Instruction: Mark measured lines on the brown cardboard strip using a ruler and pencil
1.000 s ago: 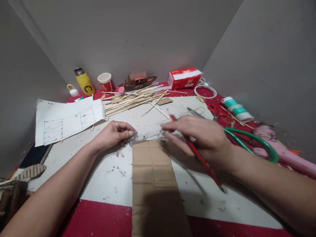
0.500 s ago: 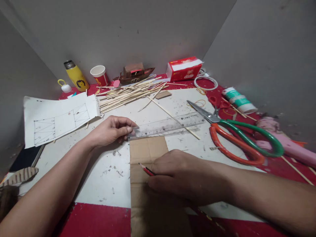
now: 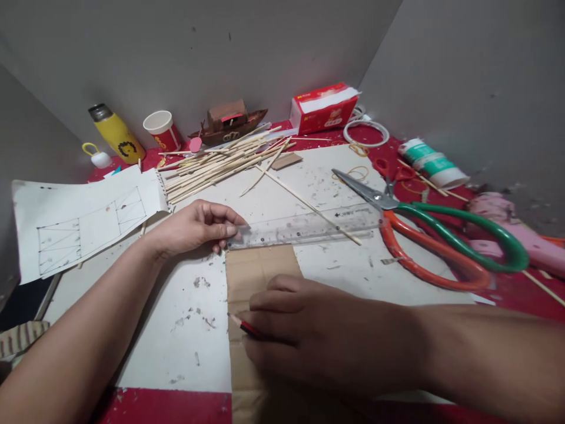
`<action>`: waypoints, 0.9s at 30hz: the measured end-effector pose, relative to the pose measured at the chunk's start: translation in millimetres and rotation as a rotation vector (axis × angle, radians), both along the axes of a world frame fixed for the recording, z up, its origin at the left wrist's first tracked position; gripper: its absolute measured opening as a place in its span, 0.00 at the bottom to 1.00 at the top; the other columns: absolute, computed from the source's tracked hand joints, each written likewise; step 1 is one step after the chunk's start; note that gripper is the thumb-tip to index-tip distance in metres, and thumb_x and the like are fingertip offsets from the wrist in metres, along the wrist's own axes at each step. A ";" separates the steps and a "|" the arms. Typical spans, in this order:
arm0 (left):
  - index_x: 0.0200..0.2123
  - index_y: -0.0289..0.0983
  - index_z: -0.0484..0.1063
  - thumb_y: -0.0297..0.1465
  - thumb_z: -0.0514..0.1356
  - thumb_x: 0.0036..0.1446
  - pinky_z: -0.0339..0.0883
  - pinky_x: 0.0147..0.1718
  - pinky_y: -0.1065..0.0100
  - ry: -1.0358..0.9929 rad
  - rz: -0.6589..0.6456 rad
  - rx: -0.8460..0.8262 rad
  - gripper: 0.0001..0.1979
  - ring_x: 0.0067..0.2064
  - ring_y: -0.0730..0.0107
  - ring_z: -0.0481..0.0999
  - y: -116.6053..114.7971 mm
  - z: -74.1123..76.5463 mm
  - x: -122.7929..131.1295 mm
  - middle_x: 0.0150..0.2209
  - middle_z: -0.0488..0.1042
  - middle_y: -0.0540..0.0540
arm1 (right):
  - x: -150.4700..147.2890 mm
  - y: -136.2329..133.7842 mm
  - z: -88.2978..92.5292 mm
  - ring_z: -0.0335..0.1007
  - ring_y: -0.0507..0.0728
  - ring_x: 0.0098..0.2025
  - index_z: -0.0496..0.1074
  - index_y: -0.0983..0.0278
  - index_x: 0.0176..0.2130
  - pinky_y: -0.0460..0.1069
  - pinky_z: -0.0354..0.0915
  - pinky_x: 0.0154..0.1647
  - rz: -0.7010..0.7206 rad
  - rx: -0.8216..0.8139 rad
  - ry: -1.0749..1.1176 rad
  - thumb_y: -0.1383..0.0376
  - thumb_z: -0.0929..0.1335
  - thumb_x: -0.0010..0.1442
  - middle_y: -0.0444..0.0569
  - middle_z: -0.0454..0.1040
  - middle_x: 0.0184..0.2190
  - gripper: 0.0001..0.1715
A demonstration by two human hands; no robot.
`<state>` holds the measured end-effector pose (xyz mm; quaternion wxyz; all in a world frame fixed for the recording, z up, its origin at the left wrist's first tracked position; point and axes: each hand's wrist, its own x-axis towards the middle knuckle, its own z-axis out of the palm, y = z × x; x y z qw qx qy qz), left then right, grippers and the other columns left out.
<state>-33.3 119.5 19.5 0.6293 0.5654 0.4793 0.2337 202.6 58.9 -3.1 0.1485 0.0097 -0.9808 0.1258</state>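
My left hand [image 3: 205,228] pinches the left end of a clear plastic ruler [image 3: 282,229], which lies across the white board at the top edge of a cardboard strip [image 3: 258,265]. The strip runs down toward me, creased across in places. My right hand [image 3: 291,330] is closed round a red and black pencil [image 3: 249,327] and rests over the strip, its tip near the strip's left edge. Under my right hand and forearm the lower part of the strip is partly hidden and in shadow. One thin wooden stick [image 3: 309,206] lies over the ruler.
Large scissors [image 3: 384,203] with green and orange handles lie at the right. Behind are a pile of sticks [image 3: 212,168], a model boat [image 3: 229,123], a tissue box [image 3: 324,109], a paper cup [image 3: 163,132] and a yellow bottle [image 3: 117,135]. A drawing sheet [image 3: 97,212] lies left.
My right hand has moved down and left along the cardboard, bringing the pencil tip to its left edge. My left hand stays on the ruler. The view has shifted slightly.
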 end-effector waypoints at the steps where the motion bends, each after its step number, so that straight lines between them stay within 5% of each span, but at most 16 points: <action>1: 0.36 0.34 0.82 0.31 0.71 0.50 0.62 0.20 0.75 0.005 -0.004 0.004 0.10 0.21 0.78 0.68 -0.3 0.1 -0.6 0.26 0.78 0.46 | 0.5 0.2 -1.1 0.69 0.58 0.44 0.74 0.66 0.47 0.54 0.62 0.47 0.000 0.008 0.014 0.69 0.60 0.72 0.51 0.79 0.46 0.15; 5: 0.37 0.34 0.82 0.30 0.70 0.51 0.62 0.21 0.74 0.033 -0.012 0.019 0.09 0.21 0.77 0.68 -1.2 1.8 -2.2 0.26 0.77 0.46 | 1.1 0.6 -2.5 0.70 0.58 0.47 0.75 0.65 0.47 0.55 0.65 0.49 -0.008 0.004 0.045 0.68 0.59 0.72 0.51 0.78 0.53 0.16; 27: 0.38 0.35 0.83 0.30 0.68 0.54 0.61 0.20 0.74 0.114 0.007 0.094 0.08 0.20 0.76 0.68 -2.5 -3.4 -2.2 0.20 0.74 0.49 | 2.2 2.2 -3.6 0.69 0.59 0.46 0.75 0.64 0.45 0.55 0.64 0.49 -0.018 -0.050 0.042 0.69 0.62 0.70 0.54 0.79 0.43 0.12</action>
